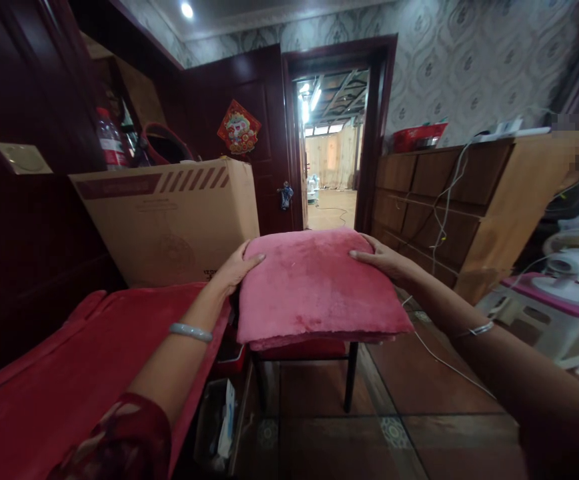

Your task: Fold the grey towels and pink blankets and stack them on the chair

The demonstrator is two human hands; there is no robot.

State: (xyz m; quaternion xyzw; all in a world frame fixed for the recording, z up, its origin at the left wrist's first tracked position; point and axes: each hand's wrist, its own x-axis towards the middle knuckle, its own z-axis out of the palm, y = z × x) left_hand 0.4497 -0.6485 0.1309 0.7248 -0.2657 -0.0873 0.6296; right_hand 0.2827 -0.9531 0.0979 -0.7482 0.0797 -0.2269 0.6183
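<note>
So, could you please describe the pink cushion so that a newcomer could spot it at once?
Facing the open doorway, look down to the black-legged stool in front of it. The cushion lies on top, with the left hand and right hand on its far corners. It is plush and paler pink than the red cover beside it.

A fuzzy pink cushion (314,283) is seen on a black-legged chair (350,377), beside a deep red bed cover (69,373). A tan cardboard box (169,220) is printed with maroon stripes, and the wallpaper (449,60) is patterned in grey damask. The floor tiles (419,380) are reddish-brown.
</note>
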